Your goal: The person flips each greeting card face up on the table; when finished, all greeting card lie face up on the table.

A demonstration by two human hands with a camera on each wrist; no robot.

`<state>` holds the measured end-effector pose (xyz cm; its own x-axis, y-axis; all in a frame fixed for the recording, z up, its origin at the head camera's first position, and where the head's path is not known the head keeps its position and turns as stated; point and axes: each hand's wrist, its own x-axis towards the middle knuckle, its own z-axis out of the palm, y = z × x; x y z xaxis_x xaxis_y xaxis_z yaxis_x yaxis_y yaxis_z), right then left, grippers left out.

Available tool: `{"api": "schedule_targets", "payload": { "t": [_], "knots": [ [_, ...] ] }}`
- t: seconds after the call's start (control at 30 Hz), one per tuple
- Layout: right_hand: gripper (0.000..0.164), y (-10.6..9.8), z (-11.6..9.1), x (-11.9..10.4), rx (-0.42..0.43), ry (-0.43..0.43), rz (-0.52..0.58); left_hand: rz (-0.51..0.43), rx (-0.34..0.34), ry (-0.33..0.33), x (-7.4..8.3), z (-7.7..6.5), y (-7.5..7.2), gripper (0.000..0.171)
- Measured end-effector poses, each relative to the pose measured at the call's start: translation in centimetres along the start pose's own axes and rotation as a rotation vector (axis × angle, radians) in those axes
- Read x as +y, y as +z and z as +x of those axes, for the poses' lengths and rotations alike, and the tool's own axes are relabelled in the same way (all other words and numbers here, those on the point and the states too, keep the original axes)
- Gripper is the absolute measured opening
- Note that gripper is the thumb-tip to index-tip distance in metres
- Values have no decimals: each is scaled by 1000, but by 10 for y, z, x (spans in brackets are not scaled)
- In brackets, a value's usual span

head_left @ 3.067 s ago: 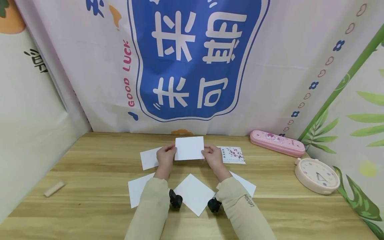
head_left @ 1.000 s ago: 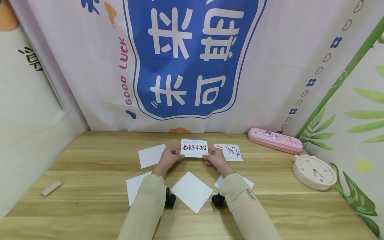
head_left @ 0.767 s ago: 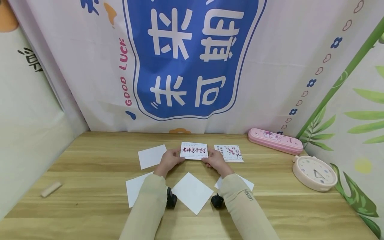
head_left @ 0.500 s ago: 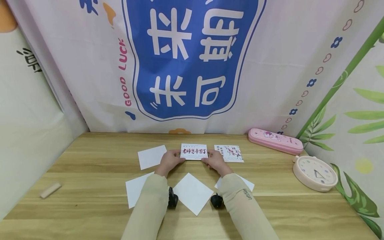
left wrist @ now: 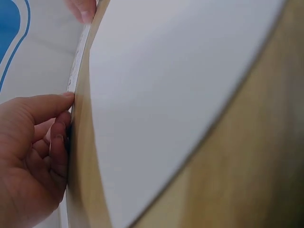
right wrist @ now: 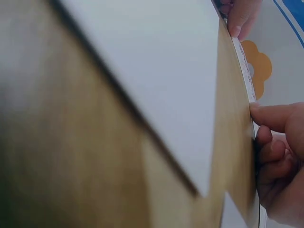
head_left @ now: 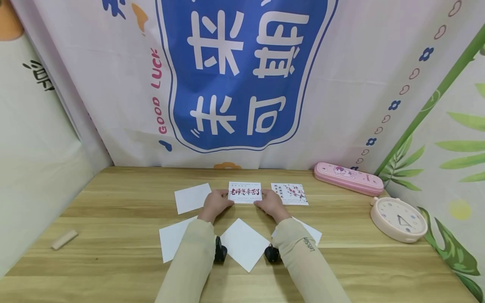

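A white card with red handwritten-style characters (head_left: 244, 192) is at the back middle of the table, printed side up and low at the wood. My left hand (head_left: 217, 205) holds its near left corner, thumb on the edge and fingers curled. At the near right corner my right hand (head_left: 273, 205) holds it the same way. Both wrist views show the card edge-on, with each thumb at it; how far the fingertips reach under is hidden. To the right lies a card printed with blossom branches (head_left: 289, 194), and to the left a blank white card (head_left: 192, 198).
A blank square card (head_left: 245, 245) lies cornerwise between my forearms. Two more white cards, left card (head_left: 172, 239) and right card (head_left: 311, 232), are partly under my sleeves. A pink pencil case (head_left: 348, 178), a round clock (head_left: 398, 219) and a small beige stick (head_left: 64, 240) sit farther out.
The card between my hands was held up blank side showing; it has been turned to its printed side and lowered to the table. Over the last half second my hands barely moved.
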<state>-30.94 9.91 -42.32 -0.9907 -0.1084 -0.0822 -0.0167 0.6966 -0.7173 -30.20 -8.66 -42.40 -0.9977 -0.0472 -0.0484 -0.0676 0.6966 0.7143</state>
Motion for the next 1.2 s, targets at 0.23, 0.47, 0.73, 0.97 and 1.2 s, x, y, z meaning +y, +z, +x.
{"api": "schedule_targets", "payload": {
  "t": [0.23, 0.47, 0.73, 0.97, 1.2],
  "knots": [
    [59, 2, 0, 0, 3, 2, 3, 1, 16, -10, 2, -2, -1, 47],
    [52, 2, -1, 3, 11, -21, 34, -3, 1, -8, 2, -3, 0, 51],
    [75, -3, 0, 3, -58, -4, 323, -112, -21, 43, 3, -6, -7, 56],
    [75, -14, -1, -18, -99, -67, 368, -278, -32, 107, 3, -5, -22, 60],
    [73, -23, -8, -50, -114, -168, 328, -289, 22, 149, 1, -13, -54, 55]
  ]
}}
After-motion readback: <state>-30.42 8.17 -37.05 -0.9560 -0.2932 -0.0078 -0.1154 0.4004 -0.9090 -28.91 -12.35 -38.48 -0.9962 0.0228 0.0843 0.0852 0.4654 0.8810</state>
